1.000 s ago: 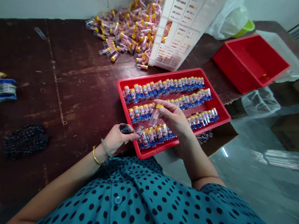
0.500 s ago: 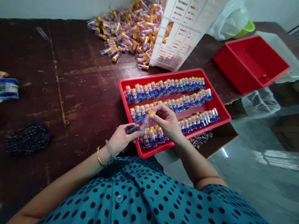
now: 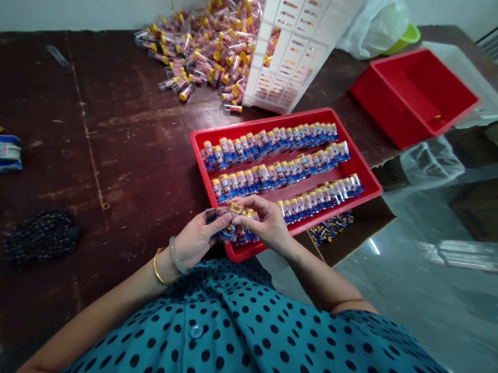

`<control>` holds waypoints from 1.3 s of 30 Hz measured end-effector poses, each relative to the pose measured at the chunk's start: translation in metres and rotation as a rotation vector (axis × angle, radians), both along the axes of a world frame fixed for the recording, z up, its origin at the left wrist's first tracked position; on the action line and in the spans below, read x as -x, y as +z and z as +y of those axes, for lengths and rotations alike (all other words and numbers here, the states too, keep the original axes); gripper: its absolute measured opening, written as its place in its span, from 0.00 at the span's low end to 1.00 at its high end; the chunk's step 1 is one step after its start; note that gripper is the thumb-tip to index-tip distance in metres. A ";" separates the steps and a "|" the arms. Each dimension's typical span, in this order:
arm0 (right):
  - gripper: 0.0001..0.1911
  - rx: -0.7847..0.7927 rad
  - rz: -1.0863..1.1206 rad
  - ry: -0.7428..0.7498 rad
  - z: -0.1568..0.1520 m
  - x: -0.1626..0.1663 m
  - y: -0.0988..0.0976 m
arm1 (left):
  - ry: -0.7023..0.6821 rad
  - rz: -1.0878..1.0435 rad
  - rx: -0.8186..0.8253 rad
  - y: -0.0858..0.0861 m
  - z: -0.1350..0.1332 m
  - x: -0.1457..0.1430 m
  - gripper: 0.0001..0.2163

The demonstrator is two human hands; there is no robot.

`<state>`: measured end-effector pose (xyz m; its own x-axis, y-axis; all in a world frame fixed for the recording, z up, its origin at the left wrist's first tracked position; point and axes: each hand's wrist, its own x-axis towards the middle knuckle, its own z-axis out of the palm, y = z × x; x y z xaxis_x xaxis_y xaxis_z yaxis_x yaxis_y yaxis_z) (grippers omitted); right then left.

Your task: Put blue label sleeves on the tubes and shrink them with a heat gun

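Observation:
My left hand (image 3: 200, 232) is closed, thumb on top, around thin printed plastic wrappers (image 3: 227, 233), whose number I cannot make out. My right hand (image 3: 268, 221) meets it at the near left corner of the red tray (image 3: 241, 256), with its fingers pinched at a small clear tube with a yellow cap (image 3: 236, 208). Fingers cover much of the tube; whether it sits inside a wrapper is hard to see. Three rows of yellow-capped tubes in blue printed wrappers (image 3: 272, 174) stand in the tray, just beyond and beside my hands.
A heap of unwrapped yellow-capped tubes (image 3: 210, 46) lies by the wall, behind an upright white slotted crate (image 3: 285, 48). A red bin (image 3: 413, 100) stands at right. Below the tray, a cardboard box (image 3: 359, 234) holds small blue-and-yellow pieces. Dark cloth (image 3: 41, 236) lies on the left.
The right hand has brought the tube down and left, against the wrappers in the left hand. The tube was tilted and plainly visible before; now fingers largely cover it. The view has shifted slightly.

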<state>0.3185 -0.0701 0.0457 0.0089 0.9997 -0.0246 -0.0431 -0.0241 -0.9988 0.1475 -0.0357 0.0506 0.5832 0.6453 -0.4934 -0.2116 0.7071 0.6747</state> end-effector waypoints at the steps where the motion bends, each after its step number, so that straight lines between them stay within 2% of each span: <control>1: 0.16 -0.008 -0.004 0.004 0.001 -0.001 0.000 | 0.006 0.003 0.003 0.000 0.000 0.000 0.14; 3: 0.14 -0.029 -0.013 0.027 0.003 -0.003 0.001 | 0.020 -0.001 0.004 0.000 0.000 -0.002 0.14; 5: 0.18 -0.070 -0.037 0.081 0.002 -0.006 0.004 | 0.034 -0.009 0.012 0.001 0.001 -0.003 0.15; 9: 0.50 -0.188 -0.209 0.254 -0.003 -0.009 0.007 | 0.050 -0.001 0.066 0.001 0.001 -0.004 0.18; 11: 0.55 -0.231 -0.313 0.295 -0.007 -0.009 0.006 | 0.068 0.003 0.081 0.001 0.001 -0.005 0.19; 15: 0.53 -0.255 -0.385 0.288 -0.009 -0.007 0.001 | 0.071 0.010 0.067 0.000 0.001 -0.005 0.21; 26: 0.51 -0.193 -0.334 0.269 -0.008 -0.005 -0.003 | 0.082 0.003 0.026 0.000 0.003 -0.004 0.21; 30: 0.53 -0.180 -0.247 0.264 -0.008 -0.002 -0.003 | 0.061 0.014 0.023 0.000 0.003 -0.004 0.20; 32: 0.47 -0.127 -0.137 0.226 -0.007 0.001 -0.003 | 0.036 0.024 -0.010 -0.001 0.003 -0.005 0.19; 35: 0.28 -0.010 0.024 0.102 -0.002 -0.001 -0.002 | -0.010 0.037 -0.046 -0.003 0.003 -0.006 0.17; 37: 0.22 0.023 0.047 -0.013 0.004 -0.018 0.000 | -0.048 0.030 -0.018 -0.004 0.003 -0.007 0.16; 39: 0.21 0.035 -0.037 -0.139 0.007 -0.048 0.001 | -0.078 0.021 0.006 -0.004 0.004 -0.007 0.15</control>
<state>0.3668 -0.0632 0.0466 0.1490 0.9872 -0.0566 -0.0121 -0.0554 -0.9984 0.1543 -0.0312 0.0465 0.6208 0.5958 -0.5096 -0.1417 0.7246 0.6745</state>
